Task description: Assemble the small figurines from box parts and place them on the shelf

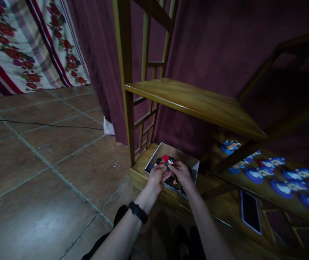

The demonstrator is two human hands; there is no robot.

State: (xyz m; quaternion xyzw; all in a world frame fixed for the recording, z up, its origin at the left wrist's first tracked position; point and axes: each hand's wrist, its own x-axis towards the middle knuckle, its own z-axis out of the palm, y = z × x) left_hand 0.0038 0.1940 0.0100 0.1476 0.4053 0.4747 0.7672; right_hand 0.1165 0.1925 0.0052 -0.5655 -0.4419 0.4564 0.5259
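My left hand (158, 176) and my right hand (180, 172) come together over an open cardboard box (194, 169) on the low wooden shelf. Between their fingers is a small figurine (171, 161) with black hair, a pale face and dark clothing. Both hands are closed on it, the left from its near left side and the right from its right side. Inside the box lie more small dark figurines (174, 179), partly covered by my hands. A round red piece (165, 158) shows just behind the held figurine; I cannot tell whether it belongs to it.
Above the box juts a wooden shelf board (192, 99), beside an upright post (124, 72). Several blue-based figurines (259, 174) stand on a board to the right. A phone (251, 212) lies on the low shelf. A black cable (40, 124) crosses the tiled floor.
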